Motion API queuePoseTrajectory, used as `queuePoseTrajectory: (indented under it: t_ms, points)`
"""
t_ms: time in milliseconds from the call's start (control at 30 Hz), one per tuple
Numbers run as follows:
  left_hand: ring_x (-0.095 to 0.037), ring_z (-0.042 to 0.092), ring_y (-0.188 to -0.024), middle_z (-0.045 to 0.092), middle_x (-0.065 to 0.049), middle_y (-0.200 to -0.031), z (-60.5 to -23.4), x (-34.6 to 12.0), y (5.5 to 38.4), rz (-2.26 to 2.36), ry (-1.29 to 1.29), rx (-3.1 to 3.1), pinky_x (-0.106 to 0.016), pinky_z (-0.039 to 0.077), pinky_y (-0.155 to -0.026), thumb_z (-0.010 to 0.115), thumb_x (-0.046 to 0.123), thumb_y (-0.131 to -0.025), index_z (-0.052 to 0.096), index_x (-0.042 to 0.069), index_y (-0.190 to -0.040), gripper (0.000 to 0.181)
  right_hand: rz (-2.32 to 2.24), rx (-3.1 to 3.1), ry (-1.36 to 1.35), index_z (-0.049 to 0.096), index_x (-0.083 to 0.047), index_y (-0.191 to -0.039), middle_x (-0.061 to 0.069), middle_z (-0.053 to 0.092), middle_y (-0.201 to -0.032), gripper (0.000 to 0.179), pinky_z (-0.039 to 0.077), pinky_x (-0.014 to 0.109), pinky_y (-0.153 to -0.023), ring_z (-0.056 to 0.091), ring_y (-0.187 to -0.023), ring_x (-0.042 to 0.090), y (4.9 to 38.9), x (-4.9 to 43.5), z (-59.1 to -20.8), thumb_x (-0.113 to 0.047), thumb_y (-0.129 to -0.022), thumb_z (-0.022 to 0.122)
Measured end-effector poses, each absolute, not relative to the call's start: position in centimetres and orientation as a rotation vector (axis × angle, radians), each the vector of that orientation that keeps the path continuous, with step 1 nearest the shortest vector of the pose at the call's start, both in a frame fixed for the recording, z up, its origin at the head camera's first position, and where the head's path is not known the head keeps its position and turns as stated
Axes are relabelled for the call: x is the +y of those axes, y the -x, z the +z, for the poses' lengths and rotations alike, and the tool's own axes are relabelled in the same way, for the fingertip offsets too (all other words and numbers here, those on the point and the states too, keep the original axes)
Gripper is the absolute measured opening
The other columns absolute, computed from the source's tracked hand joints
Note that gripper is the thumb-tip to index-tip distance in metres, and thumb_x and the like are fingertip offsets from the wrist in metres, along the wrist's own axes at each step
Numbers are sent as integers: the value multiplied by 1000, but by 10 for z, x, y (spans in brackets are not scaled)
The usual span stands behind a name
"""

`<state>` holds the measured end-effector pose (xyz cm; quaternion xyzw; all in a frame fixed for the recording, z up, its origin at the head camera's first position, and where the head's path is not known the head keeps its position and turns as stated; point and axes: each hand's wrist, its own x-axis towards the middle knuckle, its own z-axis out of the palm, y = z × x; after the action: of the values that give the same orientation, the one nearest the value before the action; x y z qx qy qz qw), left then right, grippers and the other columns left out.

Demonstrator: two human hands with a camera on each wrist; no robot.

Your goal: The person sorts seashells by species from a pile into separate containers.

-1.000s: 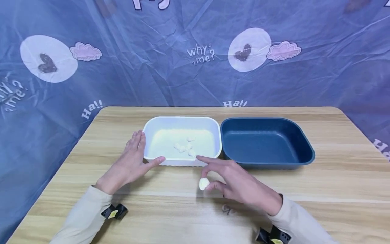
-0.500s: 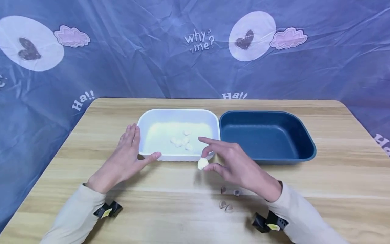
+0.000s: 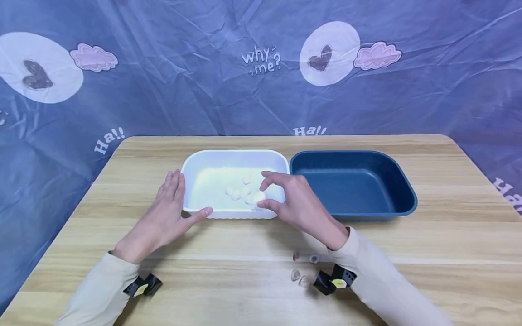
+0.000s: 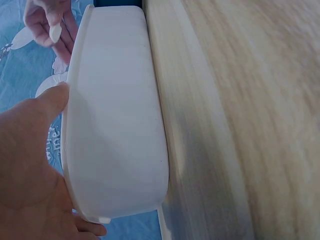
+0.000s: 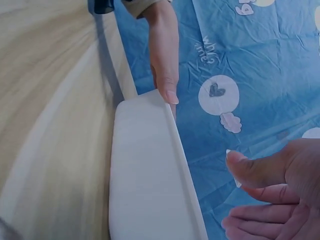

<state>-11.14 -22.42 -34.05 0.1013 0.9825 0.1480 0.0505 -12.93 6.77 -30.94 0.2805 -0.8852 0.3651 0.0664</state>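
Note:
My right hand is over the near right part of a white plastic bin, pinching a white seashell between thumb and fingers. In the left wrist view, the same shell shows pale and edge-on at the thumb. Several more white shells lie on the bin's floor, low in contrast against it. With fingers spread straight, my left hand rests at the bin's left end; its thumb lies on the near rim.
A dark blue bin stands against the white bin's right side. Several small brownish shells lie on the wooden table, beside the right wrist camera. Behind the table hangs a blue printed cloth.
My right hand has carried the white shell forward from in front of the white bin to inside its rim. The left hand keeps its place on the bin. The head view has shifted slightly.

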Motion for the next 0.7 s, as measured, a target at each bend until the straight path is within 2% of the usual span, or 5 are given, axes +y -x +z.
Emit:
queuePoseTrajectory:
  t_ms: [167,267,367,533,700]
  points:
    - [-35,-16,-144,-18,-21,-156,-340,-225,111,451,-298,2997,-55,2,-117,40,73,-88,-5,-9,-148,112,1085,-2697,-778,69,-10,-93,15,64,-124,18,37,31,-53,38,-43,16,140,55,-308,-16,-80,80]
    - [-36,-15,-144,-17,-22,-156,-341,-225,111,455,-297,3000,-55,3,-117,40,73,-88,-4,-9,-149,112,1068,-2700,-750,69,-10,-94,13,66,-122,18,48,34,-70,63,-74,26,145,47,-309,-16,-81,80]
    - [-36,-14,-145,-16,-22,-156,-340,-225,111,456,-298,3000,-55,4,-117,41,73,-88,-3,-10,-148,111,1042,-2712,-733,69,-10,-95,10,71,-104,19,50,35,-81,63,-95,26,150,38,-312,-15,-80,80]
    - [-38,-12,-145,-14,-24,-157,-339,-224,111,456,-309,3002,-55,4,-117,41,73,-89,-1,-11,-148,111,1002,-2766,-659,70,-11,-96,4,60,-68,19,46,31,-66,50,-65,21,160,27,-319,-14,-80,80]
    - [-38,-12,-145,-14,-24,-156,-340,-225,113,443,-318,3006,-55,3,-117,40,73,-89,-2,-11,-148,111,959,-2809,-630,70,-11,-96,4,69,-93,20,49,34,-70,56,-85,22,170,18,-324,-13,-79,81]
